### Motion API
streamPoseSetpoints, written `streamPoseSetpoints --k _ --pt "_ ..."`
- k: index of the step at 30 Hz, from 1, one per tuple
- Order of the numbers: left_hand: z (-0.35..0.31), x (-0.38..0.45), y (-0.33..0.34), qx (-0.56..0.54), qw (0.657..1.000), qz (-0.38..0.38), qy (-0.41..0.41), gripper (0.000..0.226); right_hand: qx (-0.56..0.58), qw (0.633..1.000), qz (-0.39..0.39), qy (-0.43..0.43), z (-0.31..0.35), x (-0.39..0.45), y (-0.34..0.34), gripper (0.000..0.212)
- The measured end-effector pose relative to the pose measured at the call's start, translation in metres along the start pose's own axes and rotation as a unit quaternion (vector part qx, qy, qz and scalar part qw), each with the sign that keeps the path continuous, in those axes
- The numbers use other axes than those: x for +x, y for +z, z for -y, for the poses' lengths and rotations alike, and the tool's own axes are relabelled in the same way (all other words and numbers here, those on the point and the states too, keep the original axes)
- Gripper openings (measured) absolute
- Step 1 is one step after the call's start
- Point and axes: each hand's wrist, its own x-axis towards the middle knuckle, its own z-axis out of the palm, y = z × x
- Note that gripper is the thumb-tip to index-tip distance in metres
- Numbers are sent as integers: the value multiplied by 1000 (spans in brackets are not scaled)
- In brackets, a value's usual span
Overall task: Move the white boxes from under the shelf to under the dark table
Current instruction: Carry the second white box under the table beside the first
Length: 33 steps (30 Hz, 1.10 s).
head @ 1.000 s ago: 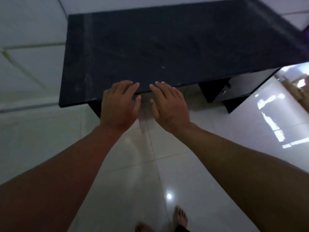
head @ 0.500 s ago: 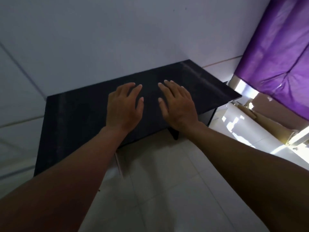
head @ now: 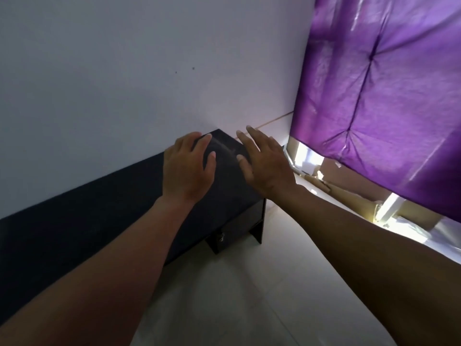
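The dark table (head: pixel 82 221) runs along the wall from the lower left to the middle of the view. My left hand (head: pixel 188 168) hovers palm down over its right end, fingers apart and holding nothing. My right hand (head: pixel 265 164) is beside it, just past the table's right edge, also spread and holding nothing. Under the purple cloth at the right, a pale box-like shape (head: pixel 310 162) shows in bright light; I cannot tell whether it is one of the white boxes. The space under the table is hidden.
A purple cloth cover (head: pixel 389 96) hangs over the shelf at the right, down to near the floor. Brown cardboard (head: pixel 349 198) lies along its foot. A dark drawer unit (head: pixel 232 236) sits under the table's right end. Pale tiled floor (head: pixel 237 295) spreads below.
The view has swung up and to the right, from the table top toward the purple cover. Both hands stay spread and without a load, now over the table's right end.
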Motion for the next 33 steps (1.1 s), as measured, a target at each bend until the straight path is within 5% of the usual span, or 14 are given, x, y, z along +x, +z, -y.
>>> streamPoseSetpoints --k 20,33 --pt "-100 214 278 -34 997 69 12 43 2 992 70 101 -307 127 54 52" --pt "-189 308 432 -3 992 90 -86 41 48 992 110 24 -531 207 94 50"
